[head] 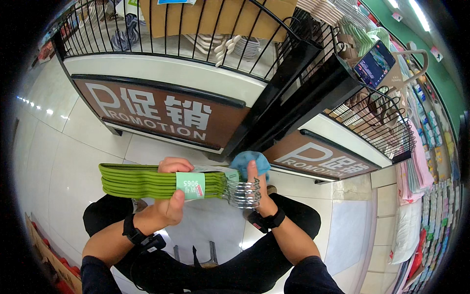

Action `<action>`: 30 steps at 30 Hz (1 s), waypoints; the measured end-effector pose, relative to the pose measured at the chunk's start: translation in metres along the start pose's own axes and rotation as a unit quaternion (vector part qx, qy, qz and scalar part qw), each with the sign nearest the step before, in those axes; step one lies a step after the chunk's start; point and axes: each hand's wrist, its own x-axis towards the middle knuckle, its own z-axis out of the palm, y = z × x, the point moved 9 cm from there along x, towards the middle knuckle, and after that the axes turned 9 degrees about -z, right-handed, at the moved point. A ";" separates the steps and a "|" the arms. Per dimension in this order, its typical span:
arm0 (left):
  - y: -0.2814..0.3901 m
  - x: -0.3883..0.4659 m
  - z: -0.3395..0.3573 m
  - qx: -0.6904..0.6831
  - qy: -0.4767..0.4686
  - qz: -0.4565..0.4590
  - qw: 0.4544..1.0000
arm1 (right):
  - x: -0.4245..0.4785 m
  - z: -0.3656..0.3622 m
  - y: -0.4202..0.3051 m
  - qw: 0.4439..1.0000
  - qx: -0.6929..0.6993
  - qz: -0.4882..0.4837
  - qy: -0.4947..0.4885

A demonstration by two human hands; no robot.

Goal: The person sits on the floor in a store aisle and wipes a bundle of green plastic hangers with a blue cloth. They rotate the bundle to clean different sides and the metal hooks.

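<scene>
A banded bundle of green coated hangers [139,180] lies level before me, its metal hooks [244,194] pointing right. My left hand [172,198] grips the bundle around its middle, by the pale green paper band [190,185], thumb on the near side and fingers over the far side. My right hand [259,187] is at the hook end with its thumb raised, holding a blue cloth [253,163]. The cloth sits against the far side of the hooks; most of the right fingers are hidden behind hooks and cloth.
Black wire display bins [176,40] with promotion panels stand ahead, holding more hangers [238,47]. A phone [375,64] leans at the right bin's top. Pink textiles [416,158] and shelves line the right side. A cardboard box [55,253] with red items is at lower left.
</scene>
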 end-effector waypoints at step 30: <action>-0.101 -0.007 -0.061 -0.370 0.287 -0.334 0.818 | 0.004 -0.003 -0.005 0.937 0.311 0.157 0.023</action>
